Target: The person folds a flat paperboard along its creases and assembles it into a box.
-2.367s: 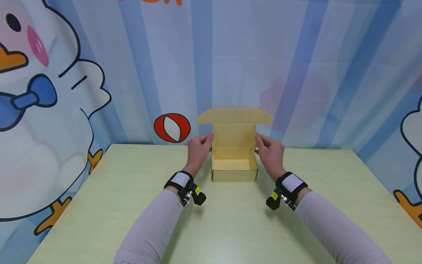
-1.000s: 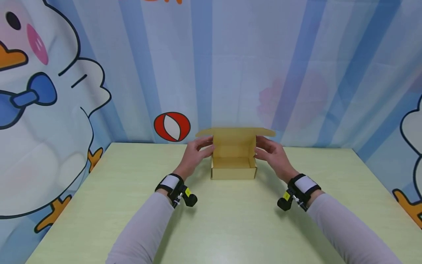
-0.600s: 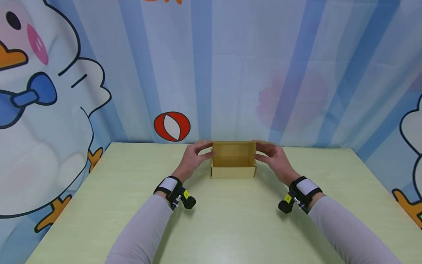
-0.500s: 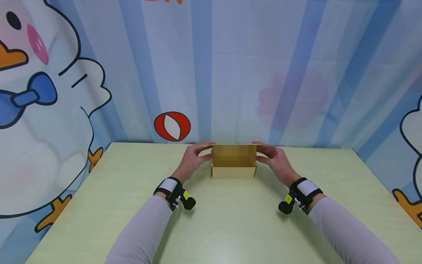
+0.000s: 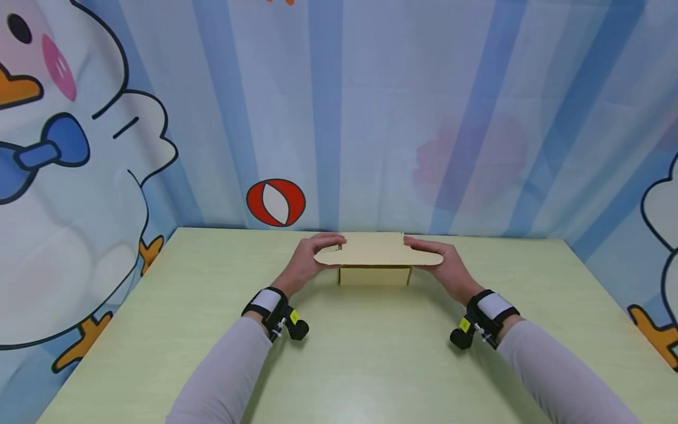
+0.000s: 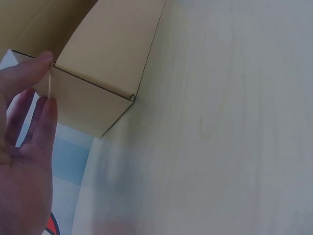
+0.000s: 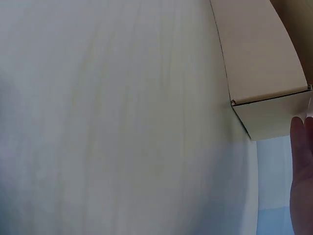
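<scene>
A small tan cardboard box point(image 5: 373, 277) stands near the table's back edge. Its lid point(image 5: 373, 247) leans forward over it, and the front flap with rounded ends juts toward me, covering the inside from above. My left hand point(image 5: 309, 256) holds the lid's left side, fingers at the top edge and thumb lower under the flap's end. In the left wrist view, thumb and fingers point(image 6: 46, 115) meet at the box's side. My right hand point(image 5: 442, 262) holds the right side likewise, its thumb mostly hidden by the flap. The right wrist view shows straight fingertips beside the side wall point(image 7: 274, 117).
The box rests on a pale wooden table point(image 5: 371, 353). Behind it hangs a blue striped curtain point(image 5: 381, 118) printed with a red and white ball point(image 5: 276, 202) and a large white duck point(image 5: 63, 235). A small camera is strapped to each wrist.
The lid, upright with its flap raised at first, has swung forward and down over the box. Both hands have shifted from pinching its sides to fingers on top. The box has stayed in place.
</scene>
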Available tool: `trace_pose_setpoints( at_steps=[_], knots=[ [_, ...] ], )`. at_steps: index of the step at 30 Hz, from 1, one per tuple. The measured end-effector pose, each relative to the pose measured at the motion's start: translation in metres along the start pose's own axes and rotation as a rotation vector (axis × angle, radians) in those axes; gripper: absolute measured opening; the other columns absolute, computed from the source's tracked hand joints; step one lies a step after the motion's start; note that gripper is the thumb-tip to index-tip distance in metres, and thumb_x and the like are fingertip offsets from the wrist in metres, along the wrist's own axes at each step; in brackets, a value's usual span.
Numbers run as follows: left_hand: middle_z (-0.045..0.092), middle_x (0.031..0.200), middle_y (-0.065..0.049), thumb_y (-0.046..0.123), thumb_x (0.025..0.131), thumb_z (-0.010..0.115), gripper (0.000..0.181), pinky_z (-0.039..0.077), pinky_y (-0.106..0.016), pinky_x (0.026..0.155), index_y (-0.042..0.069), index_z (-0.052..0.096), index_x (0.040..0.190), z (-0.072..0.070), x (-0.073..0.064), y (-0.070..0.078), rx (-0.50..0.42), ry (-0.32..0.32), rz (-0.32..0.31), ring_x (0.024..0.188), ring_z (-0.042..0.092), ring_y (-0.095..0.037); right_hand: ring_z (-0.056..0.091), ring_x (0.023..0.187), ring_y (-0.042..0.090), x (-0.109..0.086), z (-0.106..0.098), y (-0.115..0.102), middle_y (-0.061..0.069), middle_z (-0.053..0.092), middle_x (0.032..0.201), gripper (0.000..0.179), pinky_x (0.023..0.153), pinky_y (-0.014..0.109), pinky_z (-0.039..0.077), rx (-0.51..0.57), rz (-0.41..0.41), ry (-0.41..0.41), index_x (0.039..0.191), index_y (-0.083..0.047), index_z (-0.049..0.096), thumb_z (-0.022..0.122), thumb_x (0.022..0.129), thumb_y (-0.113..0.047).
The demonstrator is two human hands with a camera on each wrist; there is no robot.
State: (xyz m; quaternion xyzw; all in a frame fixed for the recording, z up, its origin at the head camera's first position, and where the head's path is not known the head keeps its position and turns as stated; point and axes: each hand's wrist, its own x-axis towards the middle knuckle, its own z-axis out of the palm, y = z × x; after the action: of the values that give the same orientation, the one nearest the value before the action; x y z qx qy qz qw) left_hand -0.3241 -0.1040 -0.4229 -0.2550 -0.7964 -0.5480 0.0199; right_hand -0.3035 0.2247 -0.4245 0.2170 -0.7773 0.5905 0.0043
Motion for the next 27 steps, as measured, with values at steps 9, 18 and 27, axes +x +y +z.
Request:
trace_pose_setpoints(
  at_steps=[9, 18, 27],
  knots=[
    [0.058, 0.140, -0.013, -0.001, 0.086, 0.072, 0.041, 0.041, -0.051, 0.113, 0.008, 0.068, 0.126, -0.004, -0.003, 0.000, 0.150, -0.061, 0.064, 0.136, 0.048, -0.033, 0.044, 0.142, 0.028, -0.001, -0.004, 0.003, 0.007, 0.052, 0.148, 0.047, 0.101, 0.007, 0.040, -0.182, -0.040, -0.025, 0.135, -0.009, 0.062, 0.070, 0.089, -0.008],
    [0.057, 0.142, -0.011, 0.000, 0.084, 0.075, 0.049, 0.040, -0.051, 0.114, 0.009, 0.065, 0.131, -0.009, -0.006, 0.001, 0.243, -0.156, 0.061, 0.138, 0.046, -0.032, 0.042, 0.143, 0.028, -0.003, -0.009, 0.005, 0.004, 0.049, 0.150, 0.051, 0.101, 0.004, 0.036, -0.276, -0.029, -0.102, 0.137, -0.014, 0.061, 0.072, 0.088, -0.010],
    [0.055, 0.145, -0.011, 0.005, 0.081, 0.079, 0.052, 0.041, -0.051, 0.113, 0.010, 0.065, 0.131, -0.011, -0.006, -0.002, 0.297, -0.195, 0.058, 0.140, 0.044, -0.032, 0.049, 0.137, 0.031, -0.003, -0.012, 0.004, 0.006, 0.056, 0.145, 0.053, 0.100, 0.013, 0.046, -0.496, -0.174, -0.151, 0.135, -0.013, 0.062, 0.077, 0.084, -0.006]
  ],
)
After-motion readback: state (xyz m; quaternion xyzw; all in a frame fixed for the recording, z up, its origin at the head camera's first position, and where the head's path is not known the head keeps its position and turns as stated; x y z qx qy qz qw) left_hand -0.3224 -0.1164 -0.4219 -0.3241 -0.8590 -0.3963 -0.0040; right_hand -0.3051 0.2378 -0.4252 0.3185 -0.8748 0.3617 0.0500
